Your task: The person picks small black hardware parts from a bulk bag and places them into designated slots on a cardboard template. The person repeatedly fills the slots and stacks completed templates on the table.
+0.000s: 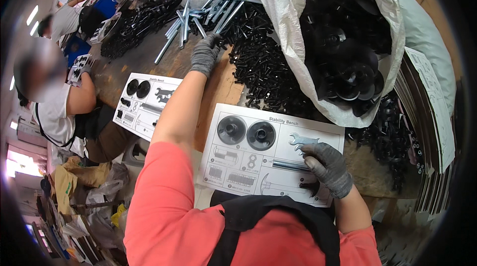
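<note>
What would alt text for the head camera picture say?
A grey-gloved left hand is beside silver rods and small black parts; the right hand is at a silver wrench on a printed card with two black discs. Beyond stands an open white sack.

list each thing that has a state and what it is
left hand, gloved, grip unclear
right hand, gloved, grip unclear
near card, flat, face up
silver wrench, at right hand, perhaps held
two black discs on near card, side by side
silver rods, loosely heaped
small black parts, loosely piled
white sack, mouth open, contents showing

White printed card (271, 156), silver wrench (299, 139) on it
</note>
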`<act>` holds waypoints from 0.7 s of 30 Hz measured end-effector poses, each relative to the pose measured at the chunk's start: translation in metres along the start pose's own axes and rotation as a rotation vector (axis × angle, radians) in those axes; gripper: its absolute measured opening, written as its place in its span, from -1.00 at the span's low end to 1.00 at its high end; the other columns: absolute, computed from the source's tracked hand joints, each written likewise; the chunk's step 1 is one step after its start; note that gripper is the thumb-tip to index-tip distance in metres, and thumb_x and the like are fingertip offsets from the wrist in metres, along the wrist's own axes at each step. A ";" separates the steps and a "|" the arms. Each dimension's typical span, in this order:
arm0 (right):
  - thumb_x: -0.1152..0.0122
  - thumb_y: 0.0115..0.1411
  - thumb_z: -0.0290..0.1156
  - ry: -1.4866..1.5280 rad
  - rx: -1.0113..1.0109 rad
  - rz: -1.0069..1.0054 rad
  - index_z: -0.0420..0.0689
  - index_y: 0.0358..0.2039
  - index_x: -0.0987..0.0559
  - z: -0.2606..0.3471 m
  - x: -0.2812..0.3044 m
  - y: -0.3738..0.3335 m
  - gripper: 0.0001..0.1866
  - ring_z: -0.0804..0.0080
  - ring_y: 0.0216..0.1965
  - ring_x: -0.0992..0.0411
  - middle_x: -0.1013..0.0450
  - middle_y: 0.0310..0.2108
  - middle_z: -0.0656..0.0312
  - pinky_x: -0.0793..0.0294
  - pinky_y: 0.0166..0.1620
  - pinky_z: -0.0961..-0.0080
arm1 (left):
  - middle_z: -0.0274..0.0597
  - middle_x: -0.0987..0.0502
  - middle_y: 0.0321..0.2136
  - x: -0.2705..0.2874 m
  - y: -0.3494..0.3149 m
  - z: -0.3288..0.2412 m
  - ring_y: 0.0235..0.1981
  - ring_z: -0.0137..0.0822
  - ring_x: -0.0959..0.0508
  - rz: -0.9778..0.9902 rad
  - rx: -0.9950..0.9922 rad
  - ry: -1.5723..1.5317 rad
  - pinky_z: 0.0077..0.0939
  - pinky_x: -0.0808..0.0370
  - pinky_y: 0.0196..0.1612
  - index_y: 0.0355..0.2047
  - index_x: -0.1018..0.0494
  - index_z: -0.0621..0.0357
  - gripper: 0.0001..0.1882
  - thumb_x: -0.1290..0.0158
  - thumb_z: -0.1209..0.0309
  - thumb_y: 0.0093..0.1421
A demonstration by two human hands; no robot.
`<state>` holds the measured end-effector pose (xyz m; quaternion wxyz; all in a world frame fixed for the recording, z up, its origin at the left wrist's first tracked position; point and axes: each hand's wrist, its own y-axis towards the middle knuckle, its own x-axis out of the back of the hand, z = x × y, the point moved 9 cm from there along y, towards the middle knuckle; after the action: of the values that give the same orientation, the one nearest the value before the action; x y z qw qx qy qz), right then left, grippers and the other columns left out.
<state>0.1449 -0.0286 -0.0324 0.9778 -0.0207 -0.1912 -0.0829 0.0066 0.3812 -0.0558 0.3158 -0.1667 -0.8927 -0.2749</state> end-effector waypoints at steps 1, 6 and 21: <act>-0.10 0.12 -0.29 -0.006 0.020 0.024 -0.22 -0.14 -0.49 0.004 -0.008 0.006 -0.66 0.31 -0.27 -0.45 -0.47 -0.37 0.13 -0.40 -0.16 0.47 | -0.18 -0.52 -0.21 0.007 -0.018 -0.027 -0.20 -0.36 -0.52 0.019 -0.011 -0.214 -0.56 -0.45 -0.07 -0.08 -0.38 0.24 -0.61 0.09 0.76 0.06; -0.09 0.14 -0.05 0.875 -0.357 0.145 -0.15 0.06 -0.32 0.003 -0.071 0.037 -0.43 0.46 -0.34 -0.38 -0.41 -0.22 0.18 -0.42 -0.26 0.57 | -0.19 -0.50 -0.21 0.014 -0.127 -0.144 -0.16 -0.37 -0.49 0.368 -0.255 -0.672 -0.52 -0.46 -0.09 -0.14 -0.41 0.26 -0.74 0.08 0.67 0.15; -0.05 0.19 -0.24 0.143 0.039 -0.254 0.02 0.07 -0.38 0.017 -0.031 0.226 -0.59 0.21 -0.15 -0.42 -0.46 -0.15 0.12 -0.41 -0.04 0.39 | -0.01 -0.52 -0.43 0.009 -0.076 -0.153 -0.37 0.00 -0.53 0.104 -0.085 0.407 -0.20 -0.45 -0.31 -0.25 -0.36 0.09 -0.82 0.00 0.40 0.11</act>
<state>0.1487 0.2001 -0.0303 0.9708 0.0285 -0.1237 -0.2037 0.0360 0.2308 0.0203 0.4958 -0.1667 -0.7884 -0.3237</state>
